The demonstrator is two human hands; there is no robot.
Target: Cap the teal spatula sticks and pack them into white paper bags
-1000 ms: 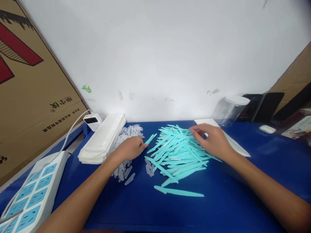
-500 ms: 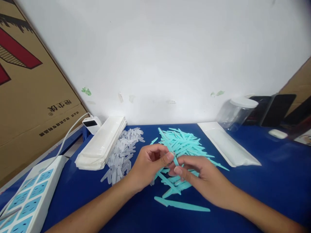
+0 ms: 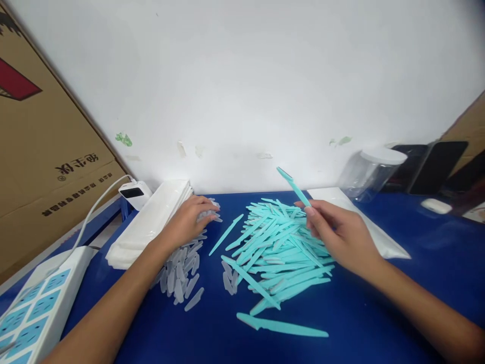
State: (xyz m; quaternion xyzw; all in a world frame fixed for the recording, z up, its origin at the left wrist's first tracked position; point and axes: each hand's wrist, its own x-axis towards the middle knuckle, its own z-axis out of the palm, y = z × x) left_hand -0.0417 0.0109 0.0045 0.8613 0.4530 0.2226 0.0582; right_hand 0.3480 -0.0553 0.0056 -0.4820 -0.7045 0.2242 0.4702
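Note:
Pinched between the thumb and fingers of my right hand [image 3: 337, 227], a turquoise eyebrow razor [image 3: 293, 186] points up and left, blade end raised. Below it spreads a heap of similar turquoise razors [image 3: 280, 247]. My left hand [image 3: 193, 217] reaches onto the far end of a pile of translucent blade caps [image 3: 180, 275]; its thumb and fingers are curved and apart around some of them. One loose razor [image 3: 282, 326] lies in front of the heap, and another lone razor [image 3: 226, 235] lies between the two piles.
White plastic sleeves [image 3: 147, 225] are stacked left of the caps. A filled white pouch [image 3: 373, 230] lies behind my right hand, near a clear lidded jar [image 3: 369, 174]. A power strip [image 3: 34, 308], a small white device [image 3: 134, 193] and a cardboard box [image 3: 49, 126] stand left.
My hands have parted. The left moved left and away onto the caps; the right rose to the right with the razor, now held alone. The view shifted slightly.

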